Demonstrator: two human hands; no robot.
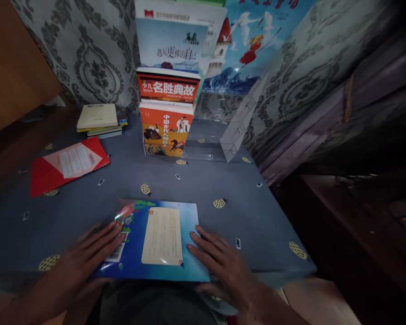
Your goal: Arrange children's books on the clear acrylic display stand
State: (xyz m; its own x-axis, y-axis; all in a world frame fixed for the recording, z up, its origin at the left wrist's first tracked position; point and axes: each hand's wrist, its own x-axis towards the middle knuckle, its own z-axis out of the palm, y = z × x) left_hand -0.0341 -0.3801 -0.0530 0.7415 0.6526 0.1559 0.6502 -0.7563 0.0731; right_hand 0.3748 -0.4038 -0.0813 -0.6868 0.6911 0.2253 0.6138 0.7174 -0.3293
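Observation:
A thin blue book (131,248) with a cream text panel and a barcode lies flat at the table's near edge. My left hand (91,250) rests over its left side, fingers stretched out near the barcode. On the opposite side, my right hand (219,255) touches the book's right edge with its fingers spread. Neither hand grips the book; both thumbs sit low, close to the table's front edge.
A clear acrylic book rack (238,122) stands at the back, holding an orange book (165,131), a red book (169,88) and others. A red booklet (47,176) lies at left, with a small book stack (98,116) behind it. Patterned cloth covers the table (203,180).

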